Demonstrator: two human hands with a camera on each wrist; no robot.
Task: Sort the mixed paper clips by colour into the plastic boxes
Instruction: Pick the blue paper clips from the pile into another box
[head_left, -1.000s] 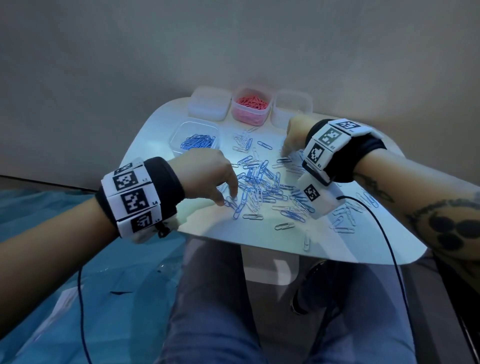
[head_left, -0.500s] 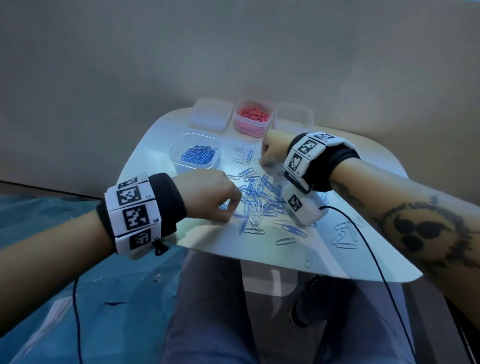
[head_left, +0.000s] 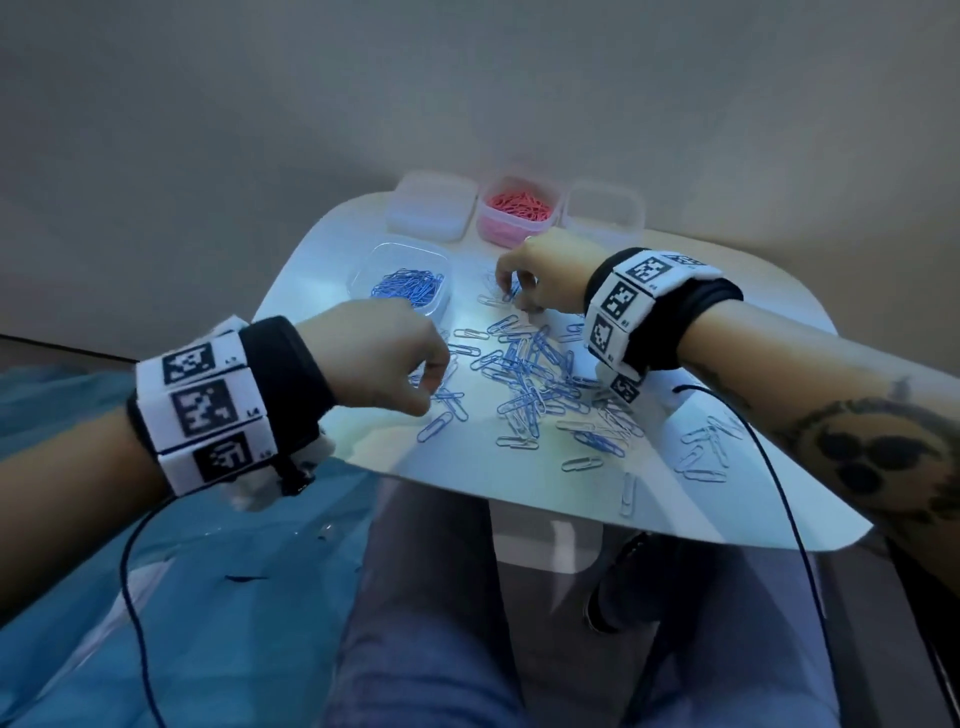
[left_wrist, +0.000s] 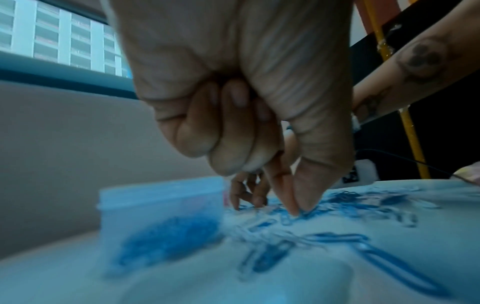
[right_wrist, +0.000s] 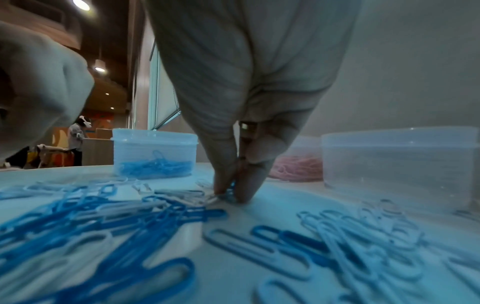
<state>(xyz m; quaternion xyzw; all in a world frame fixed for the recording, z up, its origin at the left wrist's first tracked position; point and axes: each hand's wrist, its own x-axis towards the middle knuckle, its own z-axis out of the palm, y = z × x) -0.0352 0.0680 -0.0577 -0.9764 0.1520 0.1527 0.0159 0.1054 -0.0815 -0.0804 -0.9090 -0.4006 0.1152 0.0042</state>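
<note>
A loose pile of blue and white paper clips (head_left: 535, 379) lies on the white table (head_left: 322, 244). My left hand (head_left: 423, 382) is at the pile's left edge; its thumb and forefinger (left_wrist: 298, 209) pinch a blue clip against the table. My right hand (head_left: 511, 291) is at the pile's far end, beside the pink box; its thumb and forefinger (right_wrist: 228, 193) pinch a blue clip lying among white ones. A clear box of blue clips (head_left: 408, 283) stands left of the pile, and a box of pink clips (head_left: 519, 208) stands at the back.
A lidded white box (head_left: 431, 208) and a clear box (head_left: 602, 213) flank the pink one at the back edge. More white clips (head_left: 706, 447) lie scattered at the right. A black cable (head_left: 779, 467) runs from my right wrist over the table's front edge.
My right hand moved left and away from me, towards the pink box, and came down on the clips there. My left hand stayed at the pile's left edge, with its fingers closing on a clip.
</note>
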